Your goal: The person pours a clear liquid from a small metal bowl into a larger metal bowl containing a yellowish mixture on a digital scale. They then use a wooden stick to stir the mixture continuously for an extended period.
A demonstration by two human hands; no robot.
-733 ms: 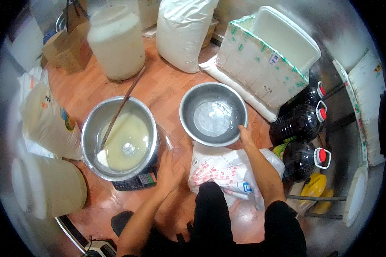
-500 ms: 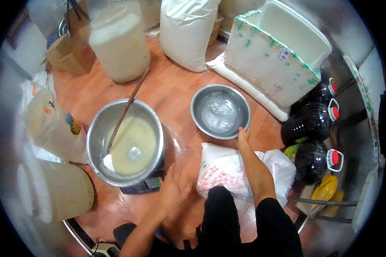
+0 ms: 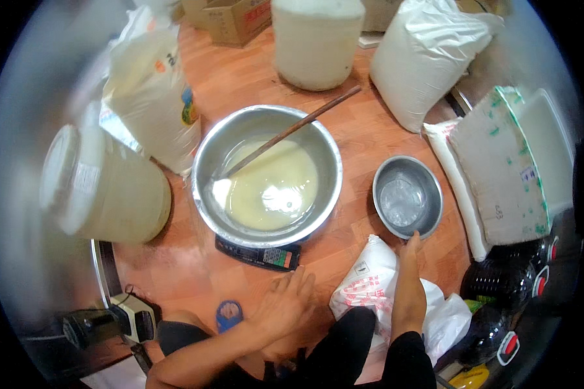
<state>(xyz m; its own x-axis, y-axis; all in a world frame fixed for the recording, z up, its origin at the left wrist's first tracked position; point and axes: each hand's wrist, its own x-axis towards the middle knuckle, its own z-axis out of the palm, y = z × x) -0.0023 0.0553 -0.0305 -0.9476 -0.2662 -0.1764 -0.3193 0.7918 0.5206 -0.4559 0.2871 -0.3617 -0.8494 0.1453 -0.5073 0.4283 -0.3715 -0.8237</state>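
Observation:
A large steel bowl (image 3: 328,194) of pale yellow liquid sits on a black scale (image 3: 250,253), a wooden stick (image 3: 324,107) leaning across it. My left hand (image 3: 282,301) is just in front of the scale, fingers loosely spread and holding nothing visible. To the right, my right hand (image 3: 412,249) grips the near rim of a smaller steel bowl (image 3: 405,198); I cannot tell how much clear liquid, if any, is inside. A white printed sack (image 3: 363,285) lies beneath and beside my right forearm.
Plastic barrels (image 3: 318,45) (image 3: 120,188), full sacks (image 3: 415,71) (image 3: 149,104) and cardboard boxes (image 3: 237,26) surround the floor (image 3: 220,78). A foam box (image 3: 499,181) and several dark-liquid jugs (image 3: 499,282) line the right. A small appliance (image 3: 133,318) and blue slipper (image 3: 229,314) are at lower left.
The view has swung leftward, so things appear further right. The small bowl looks shifted slightly away from me, with my right hand still on its rim. My left hand stays near the scale.

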